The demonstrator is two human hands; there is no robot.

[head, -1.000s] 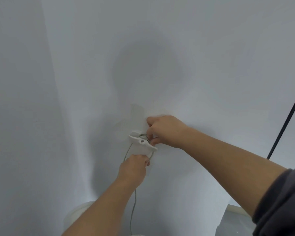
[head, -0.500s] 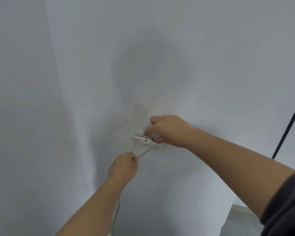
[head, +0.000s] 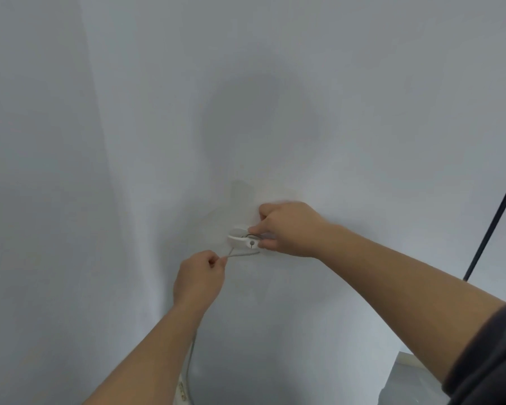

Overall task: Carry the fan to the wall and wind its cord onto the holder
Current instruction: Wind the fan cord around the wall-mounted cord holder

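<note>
A small white cord holder [head: 242, 241] is fixed to the white wall [head: 275, 97] at chest height. A thin grey cord [head: 243, 254] runs around it and stretches out to the lower left. My left hand [head: 199, 277] pinches that cord just below and left of the holder. From this hand the cord drops down along my forearm to the bottom edge. My right hand [head: 287, 229] presses against the holder's right end, fingers closed on the cord looped there. The fan is hidden, apart from a white sliver [head: 181, 390] at the bottom edge.
A black pole or cable [head: 494, 220] slants down the wall at the right edge. A wall corner runs down the left side [head: 105, 200]. Pale floor [head: 406, 381] and a baseboard show at the bottom right.
My left hand has drawn the cord down and to the left, away from the holder, pulling it taut. My right hand has stayed at the holder's right end.
</note>
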